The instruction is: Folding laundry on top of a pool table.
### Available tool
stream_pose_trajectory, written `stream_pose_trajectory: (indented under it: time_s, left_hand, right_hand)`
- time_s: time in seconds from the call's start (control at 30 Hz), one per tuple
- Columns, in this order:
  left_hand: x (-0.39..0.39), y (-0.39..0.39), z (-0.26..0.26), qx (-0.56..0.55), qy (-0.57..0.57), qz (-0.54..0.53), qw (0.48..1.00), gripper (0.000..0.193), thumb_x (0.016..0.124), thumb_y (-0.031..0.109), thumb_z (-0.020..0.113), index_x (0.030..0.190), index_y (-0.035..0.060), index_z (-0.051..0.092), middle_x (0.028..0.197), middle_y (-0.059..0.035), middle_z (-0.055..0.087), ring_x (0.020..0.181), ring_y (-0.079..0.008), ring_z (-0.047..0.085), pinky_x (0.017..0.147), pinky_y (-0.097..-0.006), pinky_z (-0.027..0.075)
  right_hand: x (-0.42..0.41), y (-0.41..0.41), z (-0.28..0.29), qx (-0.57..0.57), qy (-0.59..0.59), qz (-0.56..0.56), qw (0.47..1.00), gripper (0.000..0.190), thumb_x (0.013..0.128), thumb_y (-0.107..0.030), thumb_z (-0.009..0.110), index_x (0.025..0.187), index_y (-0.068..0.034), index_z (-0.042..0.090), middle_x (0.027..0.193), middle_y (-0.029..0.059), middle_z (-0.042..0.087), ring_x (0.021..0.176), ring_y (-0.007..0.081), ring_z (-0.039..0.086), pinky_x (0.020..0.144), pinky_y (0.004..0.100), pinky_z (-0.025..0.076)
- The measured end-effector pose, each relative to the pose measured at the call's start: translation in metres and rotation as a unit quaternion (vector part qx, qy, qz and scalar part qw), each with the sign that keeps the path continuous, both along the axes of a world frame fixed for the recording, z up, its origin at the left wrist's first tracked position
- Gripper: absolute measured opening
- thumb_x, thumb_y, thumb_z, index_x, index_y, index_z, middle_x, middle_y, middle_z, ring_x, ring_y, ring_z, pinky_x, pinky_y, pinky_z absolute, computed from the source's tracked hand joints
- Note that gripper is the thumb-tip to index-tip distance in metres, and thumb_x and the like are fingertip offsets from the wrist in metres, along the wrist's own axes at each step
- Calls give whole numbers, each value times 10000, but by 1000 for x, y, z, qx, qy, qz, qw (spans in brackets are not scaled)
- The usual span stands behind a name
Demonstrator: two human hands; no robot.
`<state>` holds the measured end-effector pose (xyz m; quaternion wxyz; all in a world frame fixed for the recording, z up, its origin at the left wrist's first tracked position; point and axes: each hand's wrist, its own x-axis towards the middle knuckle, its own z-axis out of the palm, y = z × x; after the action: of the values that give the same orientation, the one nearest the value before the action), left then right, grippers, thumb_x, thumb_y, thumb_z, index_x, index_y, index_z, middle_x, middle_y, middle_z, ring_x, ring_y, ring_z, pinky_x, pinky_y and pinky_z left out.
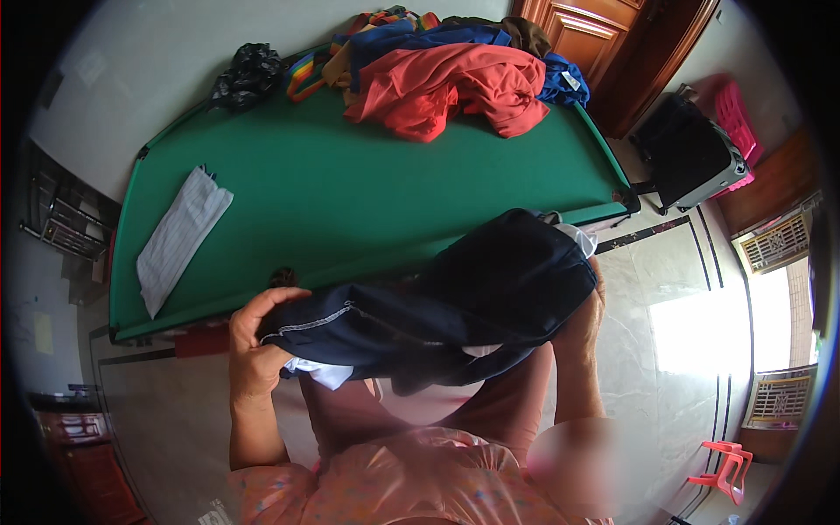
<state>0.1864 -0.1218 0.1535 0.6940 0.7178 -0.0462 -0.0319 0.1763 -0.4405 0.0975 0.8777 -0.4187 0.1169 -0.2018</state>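
Observation:
A dark navy garment point(453, 302) with a pale stitched seam stretches between my two hands, above my lap and partly over the near rail of the pool table. My left hand point(259, 335) grips its left end, where white fabric point(321, 372) hangs out below. At the other end my right hand point(587, 308) holds the garment from the far side, its fingers mostly hidden by the cloth. More white fabric point(579, 237) shows near that hand. On the left of the green table lies a folded light-grey striped cloth piece point(184, 239), apart from both hands.
The pool table point(315, 177) carries a heap of clothes at its far side, with a red garment point(453, 85) in front. Beside the heap sits a black plastic bag point(248, 77). A suitcase point(695, 151) stands right of the table; a pink stool point(725, 469) is at lower right.

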Motion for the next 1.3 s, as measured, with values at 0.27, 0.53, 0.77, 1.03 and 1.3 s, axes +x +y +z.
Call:
stream_pose_trajectory:
  time_s: [0.27,0.53,0.77,1.03,1.3]
  left_hand:
    - [-43,12,2,219,-38,-38,974,493,522,-4,512,1009,-73,541,911,-107,598,879,-150,540,831,-235,376]
    - [-76,13,29,54,23,-144,988,608,642,177,650,1167,-56,450,1047,-108,528,910,-148,512,820,-250,391]
    - [-85,15,16,136,22,-32,990,157,686,29,558,828,-34,577,735,-52,602,640,-86,545,621,-228,445]
    - [-80,36,53,279,-237,162,916,150,714,-40,564,832,15,488,624,-58,592,588,-67,561,514,-207,423]
    - [-53,49,44,485,-331,266,765,194,657,75,608,850,51,606,725,-171,601,687,-331,593,606,-390,454]
  right_hand:
    - [-15,-31,-17,-520,28,-69,851,281,796,-45,481,1060,43,519,949,154,594,863,204,576,765,273,439]
    - [-22,-7,100,-632,-123,-147,751,300,677,32,512,966,4,590,824,125,588,793,226,579,730,289,433]
    - [-30,1,92,-543,-148,-175,808,472,588,133,405,986,-21,606,909,112,633,824,171,606,760,265,450]
    - [-55,-6,128,-571,-134,-113,802,321,702,100,448,978,31,599,874,88,622,787,98,573,724,198,448]
    - [-82,-8,140,-227,-120,-58,965,294,754,42,405,975,29,599,865,99,608,764,132,587,699,213,469]
